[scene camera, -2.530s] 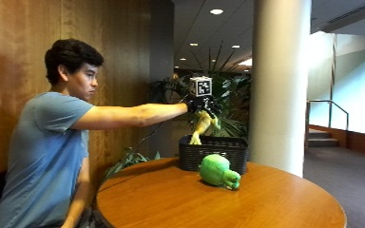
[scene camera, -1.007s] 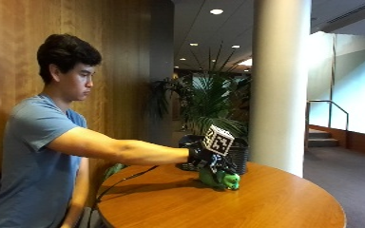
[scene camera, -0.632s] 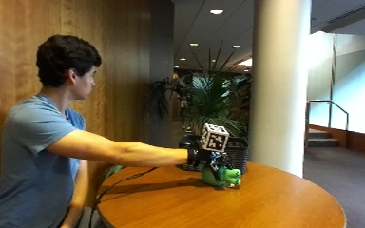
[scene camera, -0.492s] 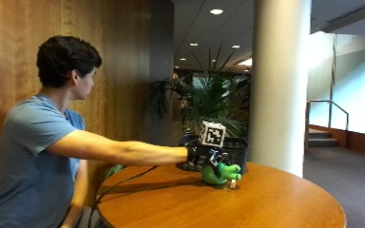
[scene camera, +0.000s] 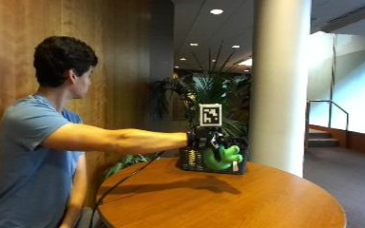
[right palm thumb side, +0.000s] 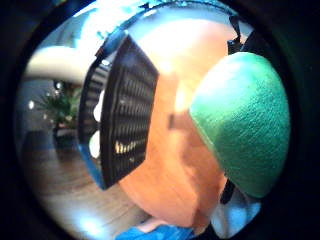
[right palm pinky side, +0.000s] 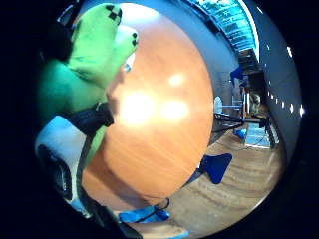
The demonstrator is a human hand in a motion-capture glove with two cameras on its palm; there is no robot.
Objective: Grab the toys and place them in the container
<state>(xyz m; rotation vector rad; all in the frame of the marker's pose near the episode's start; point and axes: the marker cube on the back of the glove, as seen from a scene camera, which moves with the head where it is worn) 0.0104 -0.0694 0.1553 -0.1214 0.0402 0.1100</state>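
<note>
A round wooden surface [scene camera: 245, 199] was seen, with everything else placed in relation to it. A black slatted container [scene camera: 192, 160] was stood on the surface near its far edge; pale shapes could be made out inside it in the thumb side palm view, but they could not be identified. A green plush toy [scene camera: 220, 158] was held lifted clear of the surface, just in front of the container. The grip of the gloved right hand [scene camera: 205, 140] was curled around the toy from above.
</note>
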